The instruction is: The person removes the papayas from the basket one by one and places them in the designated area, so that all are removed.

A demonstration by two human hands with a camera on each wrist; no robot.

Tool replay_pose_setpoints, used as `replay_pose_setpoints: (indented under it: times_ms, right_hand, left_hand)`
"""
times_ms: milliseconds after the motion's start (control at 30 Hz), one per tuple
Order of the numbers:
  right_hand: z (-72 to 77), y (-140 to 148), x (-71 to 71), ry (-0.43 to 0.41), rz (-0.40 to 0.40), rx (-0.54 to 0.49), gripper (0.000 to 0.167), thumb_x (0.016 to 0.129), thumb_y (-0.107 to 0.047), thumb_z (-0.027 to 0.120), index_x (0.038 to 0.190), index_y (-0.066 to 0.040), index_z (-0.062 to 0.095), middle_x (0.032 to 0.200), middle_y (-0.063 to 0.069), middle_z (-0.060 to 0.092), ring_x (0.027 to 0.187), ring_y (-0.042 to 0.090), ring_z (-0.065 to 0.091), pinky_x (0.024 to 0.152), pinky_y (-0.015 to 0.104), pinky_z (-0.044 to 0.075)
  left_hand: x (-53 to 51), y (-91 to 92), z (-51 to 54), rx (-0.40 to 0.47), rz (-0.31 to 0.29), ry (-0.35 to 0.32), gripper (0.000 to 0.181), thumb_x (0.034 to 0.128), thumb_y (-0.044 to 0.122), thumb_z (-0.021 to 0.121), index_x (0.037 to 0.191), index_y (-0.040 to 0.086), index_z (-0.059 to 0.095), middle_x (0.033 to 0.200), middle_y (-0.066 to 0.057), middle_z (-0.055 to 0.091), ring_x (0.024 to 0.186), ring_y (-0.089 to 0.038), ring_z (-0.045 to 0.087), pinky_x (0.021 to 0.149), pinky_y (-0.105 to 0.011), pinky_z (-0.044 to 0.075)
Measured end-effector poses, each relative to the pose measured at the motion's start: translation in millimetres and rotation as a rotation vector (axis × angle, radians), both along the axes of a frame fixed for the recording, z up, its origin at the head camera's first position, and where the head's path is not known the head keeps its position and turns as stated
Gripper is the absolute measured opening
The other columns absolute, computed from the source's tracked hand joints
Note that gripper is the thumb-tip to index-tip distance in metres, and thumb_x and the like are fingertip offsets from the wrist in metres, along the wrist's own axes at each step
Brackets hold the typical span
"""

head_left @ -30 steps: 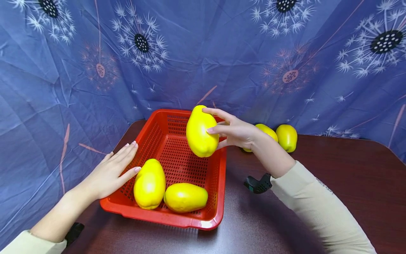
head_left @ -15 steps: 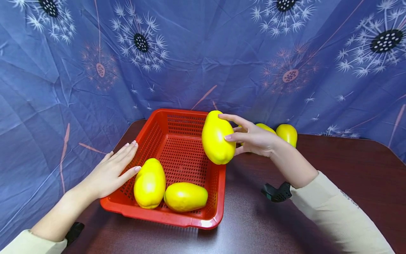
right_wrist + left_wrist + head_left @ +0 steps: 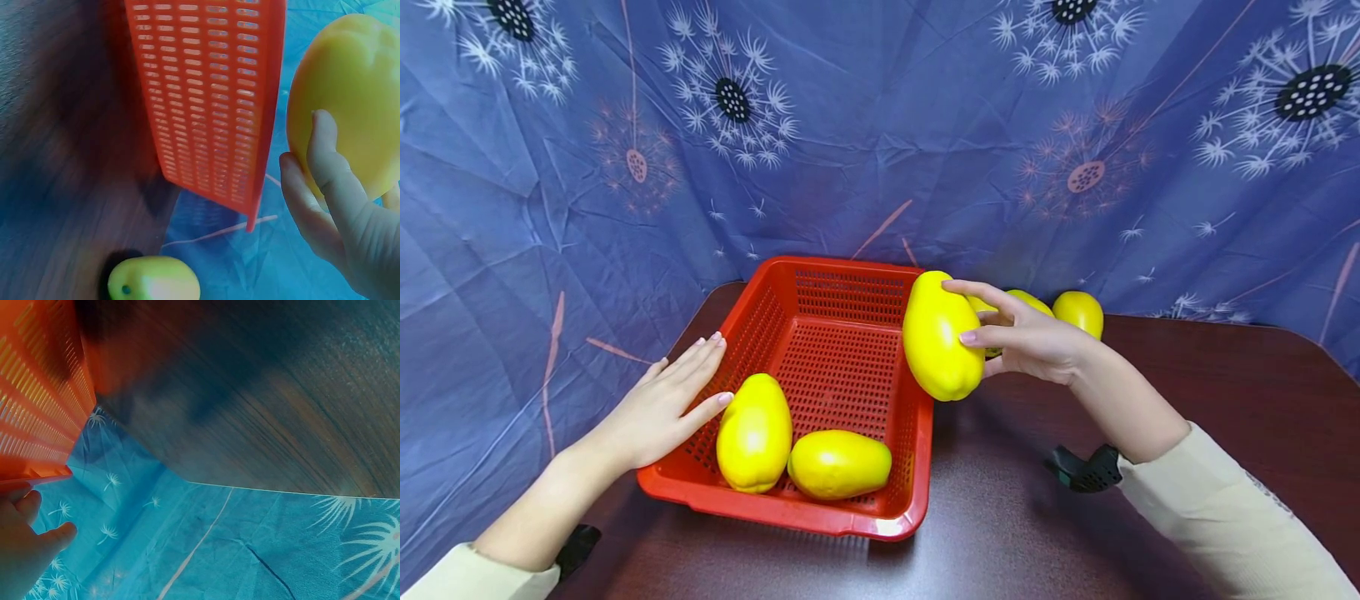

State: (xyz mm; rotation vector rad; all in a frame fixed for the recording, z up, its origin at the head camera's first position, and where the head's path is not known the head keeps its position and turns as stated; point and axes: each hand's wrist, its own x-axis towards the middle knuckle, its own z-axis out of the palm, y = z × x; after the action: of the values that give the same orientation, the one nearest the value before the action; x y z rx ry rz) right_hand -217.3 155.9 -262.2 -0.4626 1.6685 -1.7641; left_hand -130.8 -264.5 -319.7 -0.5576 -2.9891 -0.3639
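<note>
My right hand [image 3: 1037, 337] holds a yellow papaya [image 3: 943, 337] above the right rim of the red plastic basket [image 3: 842, 358], thumb and fingers spread around its side. In the right wrist view that papaya [image 3: 350, 94] is clear of the basket's slotted wall [image 3: 200, 94]. My left hand [image 3: 658, 408] lies with straight fingers on the basket's left rim, its thumb tip close to a papaya [image 3: 754, 433] inside. Another papaya [image 3: 840, 465] lies sideways at the basket's front. In the left wrist view only part of the left hand [image 3: 25, 540] shows.
Behind my right hand, more yellow papayas stand on the dark wooden table [image 3: 1210, 400] near its back edge, one [image 3: 1078, 312] plainly visible and others partly hidden. A blue dandelion-print cloth [image 3: 880, 125] hangs behind the table and along the left.
My right hand has carried the papaya rightward and slightly toward me, from over the basket's inside to its right rim. The left hand and the two papayas in the basket stay put.
</note>
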Motion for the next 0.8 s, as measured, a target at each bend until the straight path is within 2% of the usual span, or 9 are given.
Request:
replay_pose_setpoints:
  times_ms: [467,800]
  right_hand:
    - [-12.3,25,9.5,-0.001,-0.032,0.029,0.063,0.09,-0.004,0.056,0.143,-0.028,0.031,0.136,0.023,0.017,0.111,0.033,0.048,0.085,0.056,0.046]
    - [-24.3,39,14.7,-0.013,-0.019,0.026,0.064,0.092,-0.006,0.055,0.145,-0.028,0.026,0.135,0.026,0.018,0.109,0.031,0.053,0.086,0.054,0.047]
  left_hand:
    - [0.3,0.6,-0.2,0.003,0.004,-0.009,0.071,0.0948,0.045,0.046,0.148,0.005,0.022,0.153,-0.014,0.02,0.14,-0.031,0.015,0.102,-0.065,0.016]
    - [-0.1,0.2,-0.8,0.0,0.003,-0.005,0.07,0.0945,0.043,0.048,0.147,0.004,0.023,0.153,-0.015,0.021,0.14,-0.031,0.015,0.103,-0.065,0.015]
